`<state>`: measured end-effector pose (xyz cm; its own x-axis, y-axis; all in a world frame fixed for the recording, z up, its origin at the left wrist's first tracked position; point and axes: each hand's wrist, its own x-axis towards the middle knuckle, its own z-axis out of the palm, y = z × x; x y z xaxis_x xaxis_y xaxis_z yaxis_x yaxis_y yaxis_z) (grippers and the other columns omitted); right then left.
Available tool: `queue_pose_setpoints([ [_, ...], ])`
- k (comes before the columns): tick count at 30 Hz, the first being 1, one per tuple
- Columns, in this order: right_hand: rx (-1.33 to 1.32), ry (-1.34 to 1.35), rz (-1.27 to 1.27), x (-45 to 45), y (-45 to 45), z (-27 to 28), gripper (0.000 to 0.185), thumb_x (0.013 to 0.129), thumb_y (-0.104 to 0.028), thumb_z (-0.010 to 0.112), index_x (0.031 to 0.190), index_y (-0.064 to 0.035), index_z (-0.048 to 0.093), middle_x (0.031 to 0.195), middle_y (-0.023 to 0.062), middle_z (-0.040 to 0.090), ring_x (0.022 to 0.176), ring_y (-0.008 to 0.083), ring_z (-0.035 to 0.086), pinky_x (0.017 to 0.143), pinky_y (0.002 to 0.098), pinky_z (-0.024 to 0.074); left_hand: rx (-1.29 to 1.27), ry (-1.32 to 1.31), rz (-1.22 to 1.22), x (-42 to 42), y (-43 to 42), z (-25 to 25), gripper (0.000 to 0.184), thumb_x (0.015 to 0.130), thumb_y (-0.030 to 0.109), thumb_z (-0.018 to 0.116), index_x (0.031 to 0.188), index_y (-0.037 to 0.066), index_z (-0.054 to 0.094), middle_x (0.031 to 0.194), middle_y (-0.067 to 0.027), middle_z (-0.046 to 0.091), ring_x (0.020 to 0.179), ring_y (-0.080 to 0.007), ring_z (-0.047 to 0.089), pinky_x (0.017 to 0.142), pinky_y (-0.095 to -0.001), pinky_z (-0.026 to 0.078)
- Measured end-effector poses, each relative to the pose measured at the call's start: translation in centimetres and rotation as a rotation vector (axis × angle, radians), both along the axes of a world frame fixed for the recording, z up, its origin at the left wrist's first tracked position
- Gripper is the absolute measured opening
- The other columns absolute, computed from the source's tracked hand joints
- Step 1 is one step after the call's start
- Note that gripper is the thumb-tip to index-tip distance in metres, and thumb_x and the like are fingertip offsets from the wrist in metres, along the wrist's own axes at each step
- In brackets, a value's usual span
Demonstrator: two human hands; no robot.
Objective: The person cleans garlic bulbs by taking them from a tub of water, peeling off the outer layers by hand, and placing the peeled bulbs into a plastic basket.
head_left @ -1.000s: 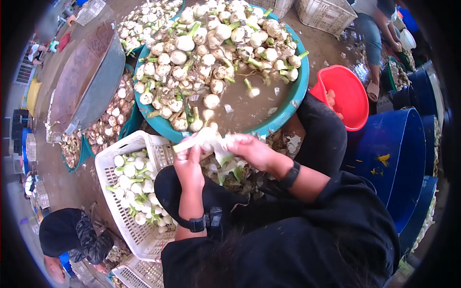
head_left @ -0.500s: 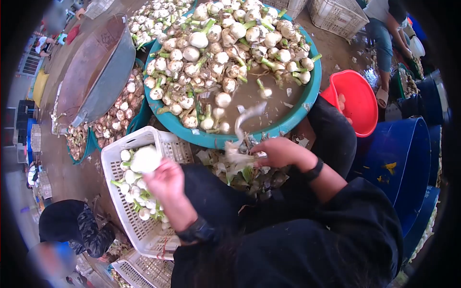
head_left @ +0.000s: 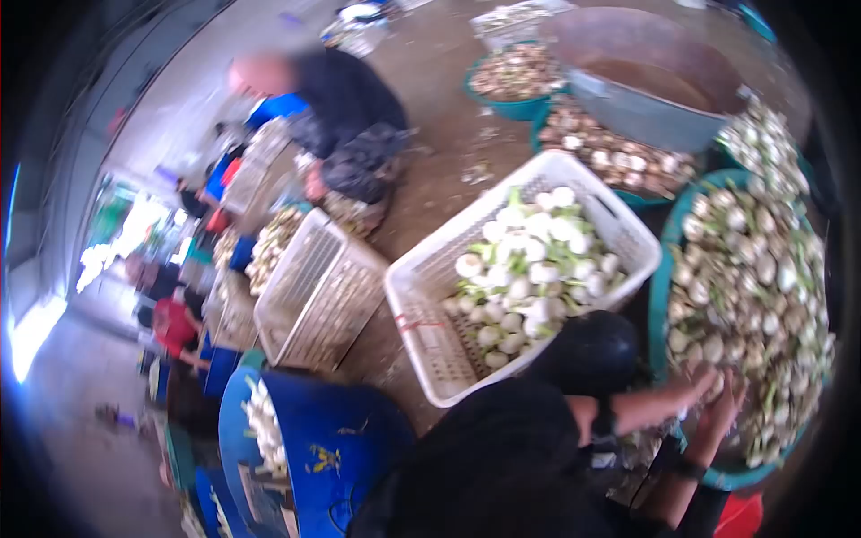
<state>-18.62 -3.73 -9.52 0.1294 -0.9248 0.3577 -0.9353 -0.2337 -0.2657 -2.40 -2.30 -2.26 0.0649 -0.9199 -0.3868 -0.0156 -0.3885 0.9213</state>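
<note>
At the right, my left hand (head_left: 696, 384) and my right hand (head_left: 725, 405) come close together over the near edge of a teal tub (head_left: 661, 314). Their fingers are closed around a pale garlic bulb (head_left: 714, 388), partly hidden and slightly blurred. Unpeeled garlic bulbs (head_left: 762, 269) with green stems and brownish skins fill the tub. To the left of my hands, a white plastic crate (head_left: 417, 278) holds peeled white garlic bulbs (head_left: 538, 260). Dark bands circle both my wrists.
A metal basin (head_left: 637, 108) stands behind, beside tubs of garlic (head_left: 619, 148). White crates (head_left: 323, 287) and a blue barrel (head_left: 341, 439) are on the left. A co-worker (head_left: 350, 117) bends over further back. A red bucket (head_left: 740, 516) shows at the lower right.
The view has swung left, so the tub now lies at the right. My left hand has left the crate and the white bulb it held there, and has joined my right hand at the tub.
</note>
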Motion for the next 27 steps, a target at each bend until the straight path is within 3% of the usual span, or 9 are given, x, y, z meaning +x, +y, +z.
queue_pose_setpoints([
  [3, 0.179, -0.762, -0.265, 7.0, 2.8, 6.5, 0.030, 0.085, -0.010, 0.046, 0.112, 0.0023, 0.052, 0.109, 0.0195, 0.055, 0.102, 0.0322, 0.052, 0.080, 0.0376, 0.0427, 0.082, 0.082, 0.149, -2.0, 0.7, -1.5, 0.061, 0.082, 0.058, 0.043, 0.108, 0.003, 0.052, 0.093, -0.0141, 0.062, 0.086, -0.0256, 0.061, 0.073, -0.0331, 0.046],
  [7, 0.307, -0.364, 0.082, 9.0, 6.7, 10.7, 0.025, 0.089, -0.015, 0.043, 0.095, 0.0042, 0.057, 0.079, 0.0258, 0.056, 0.072, 0.0409, 0.054, 0.063, 0.0438, 0.0418, -0.007, -0.159, -0.224, 3.4, 0.1, 1.8, 0.054, 0.081, 0.054, 0.047, 0.058, 0.006, 0.056, 0.056, -0.0112, 0.058, 0.059, -0.0241, 0.061, 0.058, -0.0395, 0.045],
  [13, 0.350, 0.002, -0.027, 7.4, 7.0, 10.1, 0.025, 0.086, -0.018, 0.047, 0.080, 0.0051, 0.055, 0.069, 0.0239, 0.054, 0.065, 0.0376, 0.056, 0.057, 0.0443, 0.0401, -0.225, -0.281, -0.411, 3.0, 0.7, 0.3, 0.049, 0.081, 0.045, 0.049, 0.063, 0.001, 0.060, 0.065, -0.0169, 0.061, 0.062, -0.0288, 0.061, 0.059, -0.0408, 0.047],
  [16, 0.511, -0.587, 0.069, 3.8, 5.9, 5.6, 0.030, 0.083, -0.023, 0.043, 0.066, 0.0011, 0.052, 0.054, 0.0051, 0.048, 0.046, 0.0089, 0.043, 0.039, 0.0295, 0.0326, -0.117, -0.081, -0.275, 0.1, 0.2, -4.9, 0.039, 0.078, 0.035, 0.052, 0.065, 0.000, 0.061, 0.062, -0.0145, 0.061, 0.055, -0.0258, 0.058, 0.057, -0.0387, 0.046],
  [18, 0.866, -1.434, -0.274, 7.1, 7.8, 10.4, 0.023, 0.081, -0.021, 0.045, 0.072, -0.0012, 0.050, 0.058, 0.0016, 0.049, 0.048, 0.0100, 0.046, 0.041, 0.0270, 0.0355, -0.066, 0.177, -0.383, 1.4, 0.5, -1.9, 0.032, 0.074, 0.027, 0.054, 0.063, -0.003, 0.060, 0.057, -0.0107, 0.059, 0.051, -0.0201, 0.054, 0.051, -0.0358, 0.042],
  [20, 0.827, -1.405, -0.195, 5.7, 9.0, 7.4, 0.025, 0.087, -0.030, 0.047, 0.075, -0.0098, 0.055, 0.064, -0.0015, 0.052, 0.050, 0.0057, 0.045, 0.041, 0.0211, 0.0362, -0.286, 0.186, -0.355, 1.4, 1.4, -1.6, 0.029, 0.075, 0.024, 0.051, 0.062, -0.002, 0.054, 0.059, -0.0097, 0.052, 0.049, -0.0187, 0.052, 0.044, -0.0331, 0.040],
  [22, 0.509, -0.849, 0.028, 7.6, 9.1, 11.8, 0.022, 0.087, -0.026, 0.051, 0.085, -0.0046, 0.057, 0.068, -0.0013, 0.053, 0.057, 0.0083, 0.048, 0.052, 0.0227, 0.0396, -0.429, 0.125, -0.623, 2.7, 1.0, -0.3, 0.032, 0.082, 0.028, 0.047, 0.084, -0.004, 0.050, 0.069, -0.0116, 0.054, 0.061, -0.0200, 0.056, 0.055, -0.0343, 0.047],
  [23, 0.718, -1.424, -0.345, 8.4, 9.4, 14.6, 0.018, 0.084, -0.018, 0.055, 0.084, -0.0002, 0.058, 0.066, -0.0017, 0.054, 0.059, 0.0079, 0.046, 0.057, 0.0241, 0.0394, -0.502, -0.094, -0.817, 3.0, 0.1, -0.6, 0.036, 0.083, 0.030, 0.051, 0.095, -0.004, 0.050, 0.084, -0.0137, 0.060, 0.075, -0.0207, 0.059, 0.072, -0.0311, 0.048],
  [27, 0.650, -1.016, -0.290, 4.6, 9.9, 8.4, 0.013, 0.077, -0.012, 0.061, 0.070, -0.0005, 0.059, 0.059, -0.0025, 0.049, 0.055, 0.0071, 0.044, 0.049, 0.0237, 0.0357, -0.336, -0.206, -0.969, 4.5, 2.0, 4.9, 0.057, 0.077, 0.019, 0.063, 0.126, 0.000, 0.040, 0.124, -0.0185, 0.048, 0.111, -0.0257, 0.050, 0.092, -0.0316, 0.039],
])
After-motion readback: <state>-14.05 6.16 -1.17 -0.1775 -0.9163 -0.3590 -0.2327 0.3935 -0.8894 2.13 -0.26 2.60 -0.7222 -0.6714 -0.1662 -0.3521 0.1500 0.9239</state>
